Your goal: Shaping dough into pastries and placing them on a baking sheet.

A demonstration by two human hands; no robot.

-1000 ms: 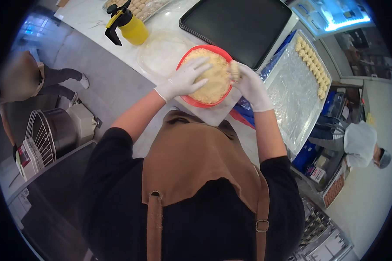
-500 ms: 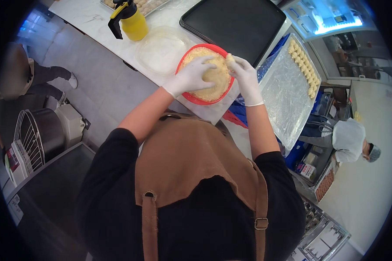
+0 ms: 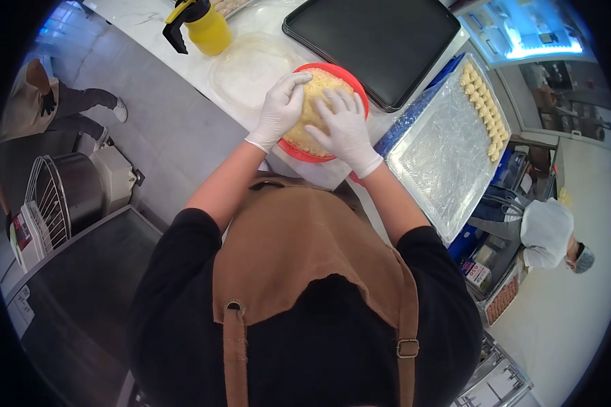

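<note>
At the red bowl point(image 3: 359, 86), we find left hand point(image 3: 280, 110) curled, contents unclear; right hand point(image 3: 346, 129) spread. Rightward tray point(image 3: 433, 169): dough point(image 3: 481, 105) along one edge.

Head fisheye cam, lookin' dn @ both hands point(image 3: 282, 110).

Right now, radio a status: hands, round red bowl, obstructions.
White-gloved left hand, fingers curled, over round red bowl. White-gloved right hand spread over pale yellow crumbs. Hands partly block view; black rectangular tray close beyond.
</note>
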